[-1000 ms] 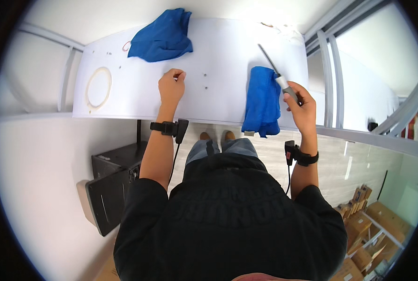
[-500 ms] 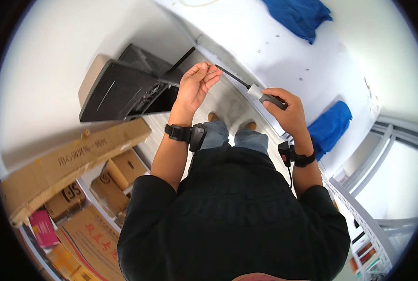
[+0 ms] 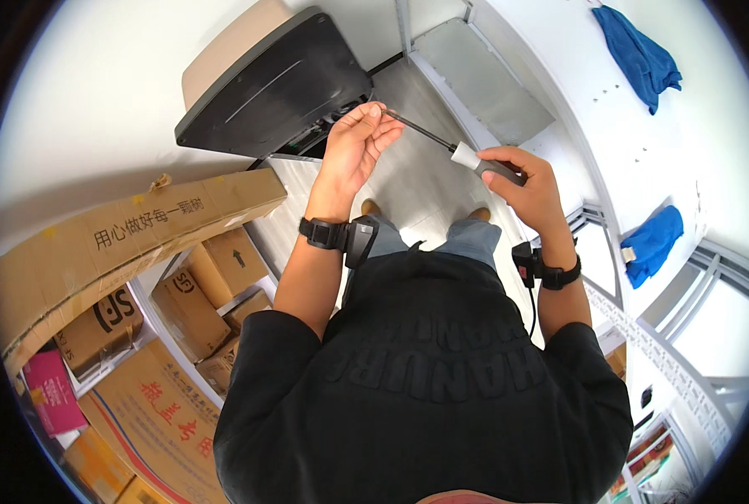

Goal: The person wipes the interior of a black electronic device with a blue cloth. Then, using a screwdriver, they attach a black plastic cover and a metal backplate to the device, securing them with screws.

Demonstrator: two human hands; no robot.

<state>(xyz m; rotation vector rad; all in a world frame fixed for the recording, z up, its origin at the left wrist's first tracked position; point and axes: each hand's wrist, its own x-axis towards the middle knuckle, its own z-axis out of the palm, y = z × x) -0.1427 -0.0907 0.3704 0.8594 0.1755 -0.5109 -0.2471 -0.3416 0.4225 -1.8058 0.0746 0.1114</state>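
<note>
A screwdriver (image 3: 422,130) with a dark shaft and a grey-and-black handle slants between my two hands in mid-air. My right hand (image 3: 521,186) is closed around its handle. The thumb and fingers of my left hand (image 3: 353,144) are pinched together at the shaft's tip, the other fingers curled loosely. Whether a small part such as a screw sits between those fingertips is too small to tell.
To the right, a white tabletop (image 3: 588,80) bears a blue cloth (image 3: 641,60), another blue cloth (image 3: 656,244) and several tiny metal bits. A black panelled machine (image 3: 278,88) stands far left. Cardboard boxes fill a shelf at left, under a long carton (image 3: 143,214).
The view has turned, so the white tabletop has shifted right and a grey lower panel shows. Both hands keep their hold, with the screwdriver between them at nearly the same slant.
</note>
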